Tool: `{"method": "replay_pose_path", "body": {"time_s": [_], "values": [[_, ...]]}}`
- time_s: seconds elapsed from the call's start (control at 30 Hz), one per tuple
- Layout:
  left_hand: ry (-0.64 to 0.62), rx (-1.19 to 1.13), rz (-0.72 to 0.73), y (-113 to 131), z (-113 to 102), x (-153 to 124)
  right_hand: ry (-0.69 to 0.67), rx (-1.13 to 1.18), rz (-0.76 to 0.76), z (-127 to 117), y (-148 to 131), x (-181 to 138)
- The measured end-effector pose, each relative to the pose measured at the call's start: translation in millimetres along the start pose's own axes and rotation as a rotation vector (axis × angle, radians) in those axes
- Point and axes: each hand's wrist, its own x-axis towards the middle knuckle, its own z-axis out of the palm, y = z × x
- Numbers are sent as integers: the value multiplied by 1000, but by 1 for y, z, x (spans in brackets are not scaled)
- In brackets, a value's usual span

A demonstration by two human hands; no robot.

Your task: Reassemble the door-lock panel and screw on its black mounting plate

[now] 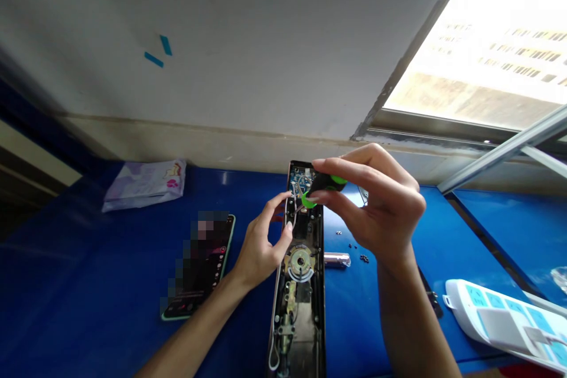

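A long dark housing, which looks like an opened electronic door lock, stretches away from me on the blue table. It has a circuit board at the far end and a round metal plate midway. My left hand grips its left edge, thumb and forefinger apart beside a pale wire. Between the thumb and fingers of my right hand is a screwdriver with a black and green handle. Its shaft slants down-left into the housing below the board; the tip's exact contact is unclear.
Small screws lie right of the housing, near a pinkish metallic cylinder. A phone and a purple-white packet are at left. A white power strip with a plugged-in adapter sits at right. A wall rises behind the table.
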Motion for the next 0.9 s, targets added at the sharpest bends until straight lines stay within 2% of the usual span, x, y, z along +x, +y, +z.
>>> {"method": "replay_pose_path", "body": {"time_s": [0.07, 0.2, 0.37, 0.47, 0.57, 0.63, 0.77, 0.83, 0.9], "values": [[3, -13, -9, -1, 1, -1, -37, -11, 13, 1, -1, -1], [5, -20, -17, -1, 2, -2, -150, 135, 64, 3, -5, -1], [5, -24, -12, 0, 2, -4, 0, -27, 9, 4, -2, -1], [4, -17, -18, 2, 1, -4, -61, -31, 54, 4, -1, -1], [6, -15, -18, 3, 1, -3, -149, 125, 102, 5, -1, -1], [3, -17, -18, 3, 1, -3, -115, 158, 85, 6, -1, 0], [-10, -17, -30, 1, 2, -4, 12, -12, 48, 9, -2, 0], [-9, -4, -32, 0, 2, -5, -14, -32, 89, 9, -2, 0], [-6, 6, -33, 0, 2, -5, -103, 61, 123, 8, -2, 0]]}}
